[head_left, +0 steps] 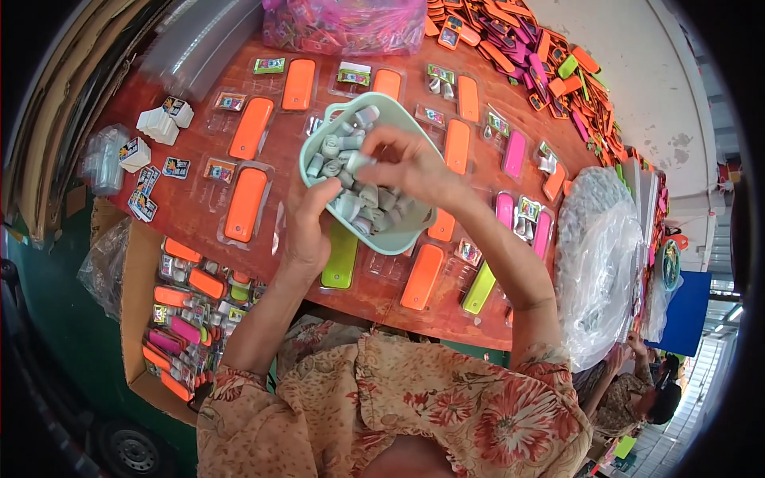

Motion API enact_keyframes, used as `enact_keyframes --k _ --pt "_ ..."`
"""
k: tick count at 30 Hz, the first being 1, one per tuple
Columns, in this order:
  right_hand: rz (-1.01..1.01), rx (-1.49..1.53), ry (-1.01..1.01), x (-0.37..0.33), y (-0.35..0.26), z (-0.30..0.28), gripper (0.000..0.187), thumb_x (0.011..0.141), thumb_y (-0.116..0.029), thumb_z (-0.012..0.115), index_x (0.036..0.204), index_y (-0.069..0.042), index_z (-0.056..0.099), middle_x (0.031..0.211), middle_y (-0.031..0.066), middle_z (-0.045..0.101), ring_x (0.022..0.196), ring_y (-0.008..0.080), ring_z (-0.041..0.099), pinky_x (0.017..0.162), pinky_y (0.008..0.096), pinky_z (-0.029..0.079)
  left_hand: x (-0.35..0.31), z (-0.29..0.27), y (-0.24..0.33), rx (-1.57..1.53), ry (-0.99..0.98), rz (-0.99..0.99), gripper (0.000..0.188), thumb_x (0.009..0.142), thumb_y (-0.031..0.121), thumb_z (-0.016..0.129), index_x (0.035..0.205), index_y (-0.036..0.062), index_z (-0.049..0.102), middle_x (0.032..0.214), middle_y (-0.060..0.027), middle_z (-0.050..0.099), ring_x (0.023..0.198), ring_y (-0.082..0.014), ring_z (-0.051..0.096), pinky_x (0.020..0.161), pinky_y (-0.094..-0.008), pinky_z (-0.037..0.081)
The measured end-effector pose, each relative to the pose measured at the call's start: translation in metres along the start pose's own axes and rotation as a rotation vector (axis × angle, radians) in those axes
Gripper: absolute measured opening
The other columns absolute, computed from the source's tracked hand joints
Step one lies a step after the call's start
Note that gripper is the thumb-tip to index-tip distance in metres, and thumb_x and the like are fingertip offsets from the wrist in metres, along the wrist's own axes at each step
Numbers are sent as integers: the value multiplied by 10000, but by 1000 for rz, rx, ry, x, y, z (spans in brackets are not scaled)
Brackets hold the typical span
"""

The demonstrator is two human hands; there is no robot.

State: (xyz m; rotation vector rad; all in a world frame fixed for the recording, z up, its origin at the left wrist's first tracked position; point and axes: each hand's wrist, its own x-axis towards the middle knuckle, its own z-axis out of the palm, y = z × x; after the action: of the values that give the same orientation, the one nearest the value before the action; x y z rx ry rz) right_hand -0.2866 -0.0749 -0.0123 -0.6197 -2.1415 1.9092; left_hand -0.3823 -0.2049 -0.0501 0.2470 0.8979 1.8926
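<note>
My left hand (309, 227) grips the left rim of a pale green plastic basin (408, 236), its thumb over the edge. Small grey-white rolled pieces (368, 213) fill the basin, their exact kind hard to make out. Over the basin, my right hand (414, 167) pinches one small whitish rolled piece (358, 162) between its fingers. Around and beneath the basin lie clear plastic trays with long orange cases (422, 276), pink cases (514, 154) and lime green cases (341, 256). Some trays also hold a small printed packet (219, 170) or rolled pieces.
Loose coloured cases (550, 72) are heaped at the far right. A pink bag (343, 28) stands at the back; stacked clear trays (602, 247) are on the right. Printed cards (143, 191) lie left. A carton (143, 311) of packed sets stands lower left. Another person (637, 390) sits at right.
</note>
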Motion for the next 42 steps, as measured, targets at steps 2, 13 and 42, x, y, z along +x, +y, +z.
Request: enact_keyframes --k 2,13,42 --pt "118 198 65 0 -9 -10 147 725 -63 616 838 -67 522 721 -19 551 579 49 518 513 184 424 -1 1 6 -27 -42 -16 455 739 111 483 1180 34 402 1106 -77 485 1017 -169 470 883 -315 370" --pt "198 408 102 -16 -16 -48 173 723 -75 614 851 -41 502 684 43 551 553 110 555 416 233 470 -4 1 10 -43 -90 -64 484 783 206 460 1216 9 365 1203 -96 448 1092 -218 442 932 -359 332" --pt "160 -678 552 3 32 -76 295 762 -299 544 795 -9 586 621 49 561 527 124 513 487 269 414 -2 -24 33 58 124 179 435 787 193 480 1183 27 411 1138 -76 494 1008 -193 504 843 -347 406"
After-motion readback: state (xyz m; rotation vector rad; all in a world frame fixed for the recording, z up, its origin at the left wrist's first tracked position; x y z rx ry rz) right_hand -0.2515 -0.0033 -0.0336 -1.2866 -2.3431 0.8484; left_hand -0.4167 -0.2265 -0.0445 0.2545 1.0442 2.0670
